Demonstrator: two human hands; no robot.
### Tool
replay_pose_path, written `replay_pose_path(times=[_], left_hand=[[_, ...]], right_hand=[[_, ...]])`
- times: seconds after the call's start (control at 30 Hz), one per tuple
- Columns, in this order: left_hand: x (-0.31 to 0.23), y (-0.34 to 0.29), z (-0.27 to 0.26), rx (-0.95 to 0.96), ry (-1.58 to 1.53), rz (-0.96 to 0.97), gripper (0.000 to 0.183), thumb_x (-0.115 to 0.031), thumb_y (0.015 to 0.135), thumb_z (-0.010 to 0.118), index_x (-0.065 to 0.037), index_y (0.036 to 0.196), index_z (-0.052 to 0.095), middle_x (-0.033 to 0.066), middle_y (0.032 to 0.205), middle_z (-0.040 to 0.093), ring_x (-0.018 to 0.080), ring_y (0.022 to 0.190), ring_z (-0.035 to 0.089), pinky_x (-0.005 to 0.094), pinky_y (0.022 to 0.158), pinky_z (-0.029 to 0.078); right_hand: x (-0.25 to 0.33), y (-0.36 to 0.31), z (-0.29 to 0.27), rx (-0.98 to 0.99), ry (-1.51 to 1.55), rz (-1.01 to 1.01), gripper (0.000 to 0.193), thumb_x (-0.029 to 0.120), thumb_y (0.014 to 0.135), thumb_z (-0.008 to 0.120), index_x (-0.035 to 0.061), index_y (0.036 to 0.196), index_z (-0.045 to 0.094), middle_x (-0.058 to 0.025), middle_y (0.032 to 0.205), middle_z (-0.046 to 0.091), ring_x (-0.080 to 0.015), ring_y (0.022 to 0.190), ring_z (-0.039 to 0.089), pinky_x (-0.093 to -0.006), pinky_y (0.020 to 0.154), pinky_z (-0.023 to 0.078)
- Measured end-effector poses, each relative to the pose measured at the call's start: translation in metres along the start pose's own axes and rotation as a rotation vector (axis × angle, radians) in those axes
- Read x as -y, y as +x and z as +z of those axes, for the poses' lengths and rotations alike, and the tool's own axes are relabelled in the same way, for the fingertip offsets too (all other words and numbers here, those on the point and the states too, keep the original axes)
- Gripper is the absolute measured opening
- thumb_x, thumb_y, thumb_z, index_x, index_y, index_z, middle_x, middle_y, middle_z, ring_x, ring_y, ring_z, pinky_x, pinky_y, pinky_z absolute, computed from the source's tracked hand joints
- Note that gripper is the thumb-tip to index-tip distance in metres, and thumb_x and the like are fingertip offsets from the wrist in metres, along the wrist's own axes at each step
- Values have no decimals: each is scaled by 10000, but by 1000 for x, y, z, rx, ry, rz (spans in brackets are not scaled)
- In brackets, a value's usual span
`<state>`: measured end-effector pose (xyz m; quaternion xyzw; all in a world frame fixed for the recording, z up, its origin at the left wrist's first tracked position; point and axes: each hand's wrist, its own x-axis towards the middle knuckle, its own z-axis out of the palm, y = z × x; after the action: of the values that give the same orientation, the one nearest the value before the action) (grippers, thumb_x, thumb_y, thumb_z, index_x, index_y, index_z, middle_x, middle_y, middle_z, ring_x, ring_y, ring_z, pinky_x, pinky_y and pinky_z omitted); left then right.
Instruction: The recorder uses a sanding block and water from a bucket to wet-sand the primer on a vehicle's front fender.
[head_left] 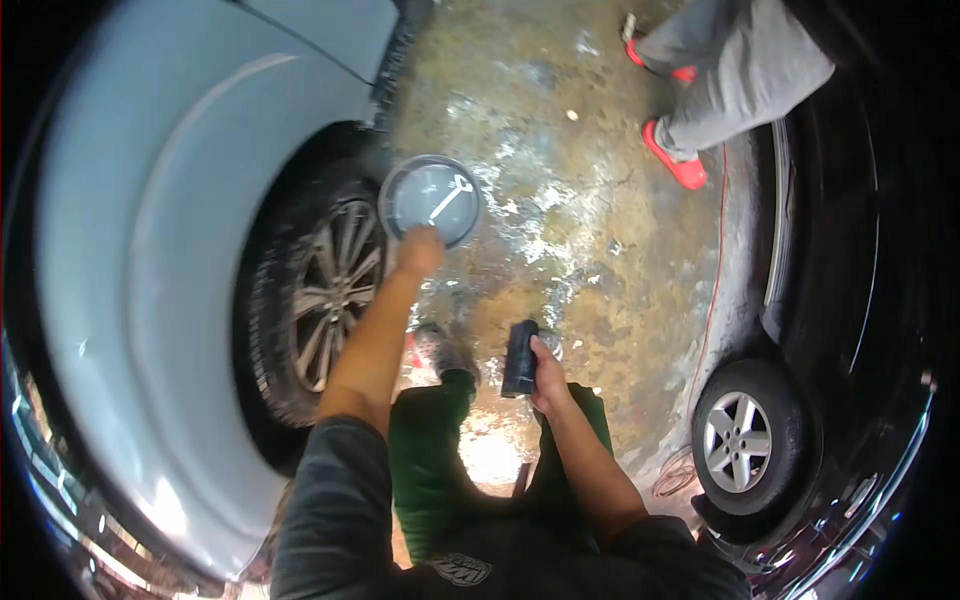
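Observation:
A round clear-grey bucket [391,200] is beside the front wheel of the pale blue-grey car, with a bright white streak showing inside it. My left hand [422,250], slightly blurred, is closed at the bucket's near rim; its fingertips are mostly hidden. In front of my right knee, my right hand [547,375] grips a dark block-shaped object [519,358]. That object is black and longer than it is wide, and its exact kind does not show.
The pale car's multi-spoke wheel [340,297] stands close on my left. At right is a black car with a silver-spoked wheel [738,442]. A person in grey trousers [735,95] and red shoes stands far right. A thin red hose [718,270] runs along the wet, stained floor [610,230].

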<state>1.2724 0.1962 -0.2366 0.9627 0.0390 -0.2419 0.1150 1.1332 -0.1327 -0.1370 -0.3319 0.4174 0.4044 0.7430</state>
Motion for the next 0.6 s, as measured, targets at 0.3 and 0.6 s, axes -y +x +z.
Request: replay_pose_path(times=[0.3, 0.6], left_hand=[[-20, 108, 94, 55, -882, -458, 374, -223, 977, 495, 6, 1197, 693, 210, 1252, 688, 383, 1086, 658, 474, 1002, 499], [-133, -102, -109, 110, -1638, -357, 266, -329, 964, 632, -87, 855, 646, -16, 737, 606, 117, 647, 580, 283, 582, 477]], right_hand=[[53, 47, -35, -26, -139, -114, 402, 421, 1069, 499, 110, 1323, 509, -139, 1049, 711, -259, 870, 738, -397, 695, 616], [61, 48, 115, 5, -130, -447, 503, 335, 1041, 606, 37, 1433, 502, -73, 1254, 620, -143, 1118, 574, -303, 958, 472]])
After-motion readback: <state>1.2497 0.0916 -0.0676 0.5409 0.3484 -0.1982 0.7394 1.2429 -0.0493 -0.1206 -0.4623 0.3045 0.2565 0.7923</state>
